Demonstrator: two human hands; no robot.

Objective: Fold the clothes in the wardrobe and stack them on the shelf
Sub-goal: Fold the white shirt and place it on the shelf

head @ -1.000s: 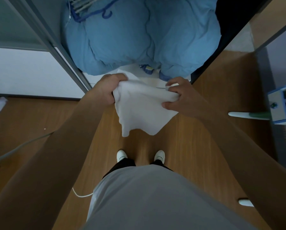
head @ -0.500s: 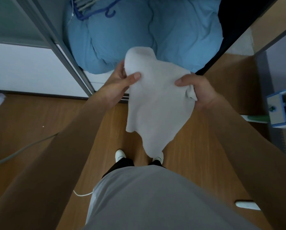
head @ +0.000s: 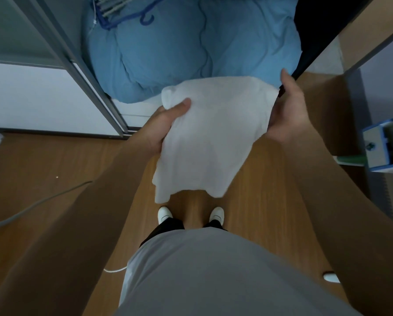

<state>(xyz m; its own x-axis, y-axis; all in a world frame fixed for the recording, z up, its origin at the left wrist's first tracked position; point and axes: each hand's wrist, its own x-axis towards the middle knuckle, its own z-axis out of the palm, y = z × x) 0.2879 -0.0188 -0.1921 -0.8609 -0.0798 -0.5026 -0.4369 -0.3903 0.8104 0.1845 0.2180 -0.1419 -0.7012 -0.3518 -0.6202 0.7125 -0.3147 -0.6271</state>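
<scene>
A white garment [head: 210,135] hangs spread between my two hands in front of the open wardrobe. My left hand [head: 163,126] grips its upper left edge, thumb lying on top of the cloth. My right hand [head: 286,112] holds the upper right edge; the thumb points up beside the cloth and the fingers are hidden behind it. The lower part of the garment dangles above my white shoes [head: 164,214].
A bulky blue quilt [head: 191,46] fills the wardrobe floor, with a blue hanger [head: 131,18] on it. The grey sliding door frame [head: 88,76] runs at the left. A blue and white box [head: 382,147] stands at the right, and a cable [head: 31,206] crosses the wooden floor.
The garment went from bunched between both hands to opened out flat. My hands have moved apart, the right one rising toward the wardrobe edge.
</scene>
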